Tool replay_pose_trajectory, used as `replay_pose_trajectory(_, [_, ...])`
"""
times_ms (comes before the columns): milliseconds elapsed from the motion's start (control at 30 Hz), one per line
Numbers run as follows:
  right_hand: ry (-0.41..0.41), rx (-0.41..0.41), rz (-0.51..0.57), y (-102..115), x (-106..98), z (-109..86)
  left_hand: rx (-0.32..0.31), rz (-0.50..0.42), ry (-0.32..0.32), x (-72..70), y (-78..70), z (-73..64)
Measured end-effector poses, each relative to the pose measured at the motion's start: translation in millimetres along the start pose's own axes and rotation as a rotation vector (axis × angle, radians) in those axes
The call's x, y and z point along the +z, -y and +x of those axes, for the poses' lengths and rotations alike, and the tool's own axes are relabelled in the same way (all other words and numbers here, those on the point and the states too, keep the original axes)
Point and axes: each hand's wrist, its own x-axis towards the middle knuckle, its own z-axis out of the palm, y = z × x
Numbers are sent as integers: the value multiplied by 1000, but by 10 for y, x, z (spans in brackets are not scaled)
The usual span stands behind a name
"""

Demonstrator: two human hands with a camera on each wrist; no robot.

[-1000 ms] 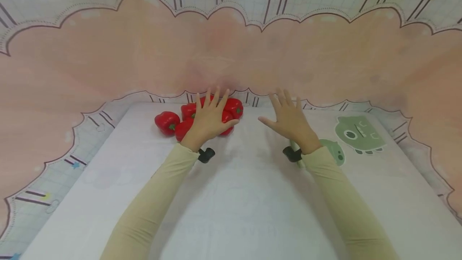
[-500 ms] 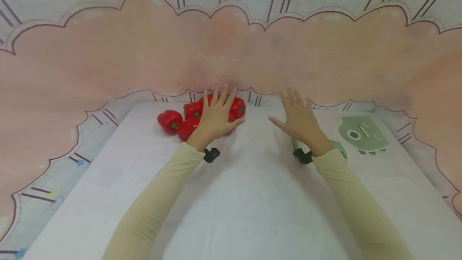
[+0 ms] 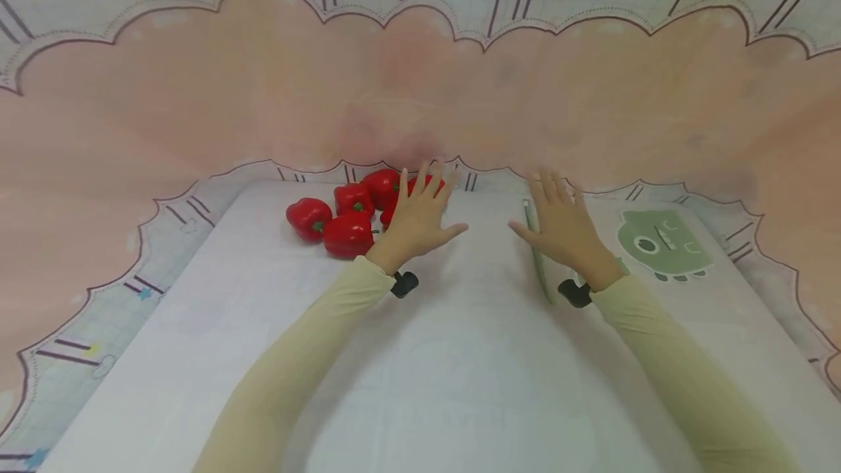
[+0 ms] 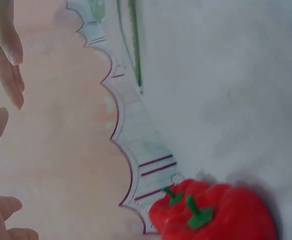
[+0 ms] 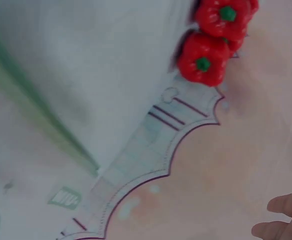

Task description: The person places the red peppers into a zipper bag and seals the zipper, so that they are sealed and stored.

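My left hand (image 3: pixel 420 217) hovers with spread fingers in front of the right part of a cluster of red bell peppers (image 3: pixel 348 234), hiding some of them. It holds nothing. Over to the right, my right hand (image 3: pixel 565 225) is also held up, fingers straight and nothing in it. Below and beside that hand lies a long narrow green strip (image 3: pixel 540 268), whose kind I cannot tell; the right wrist view shows the green strip (image 5: pixel 51 115) running diagonally. Glossy peppers (image 4: pixel 231 210) with green stems fill the bottom of the left wrist view.
A white table (image 3: pixel 420 385) stretches beneath both arms. Green cartoon creature print (image 3: pixel 663 243) marks its right side. Behind the table rises a peach-coloured patterned cloth (image 3: pixel 420 93) with scalloped edges, which also borders the sides.
Both hands have shifted rightward, fingers still spread. More of the peppers to the left of my left hand shows now, and more of the green strip is uncovered beside my right hand.
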Motion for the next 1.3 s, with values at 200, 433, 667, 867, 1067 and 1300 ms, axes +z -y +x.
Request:
replay_pose_trajectory(200, [22,24,6,-197,58,-31,67,-7,8,153,-106,213])
replay_pose_trajectory(433, [59,51,-19,-414,171,-79,165,4,43,326,-267,515])
replay_pose_trajectory(667, [108,72,-58,-590,345,-112,283,26,76,587,-418,805])
replay_pose_trajectory(867, [142,76,-50,-694,511,-134,339,53,118,748,-535,980])
replay_pose_trajectory(1067, [154,65,-30,-702,563,-178,385,88,162,831,-693,1124])
replay_pose_trajectory(1300, [162,83,-5,-638,580,-236,374,92,223,926,-822,1223])
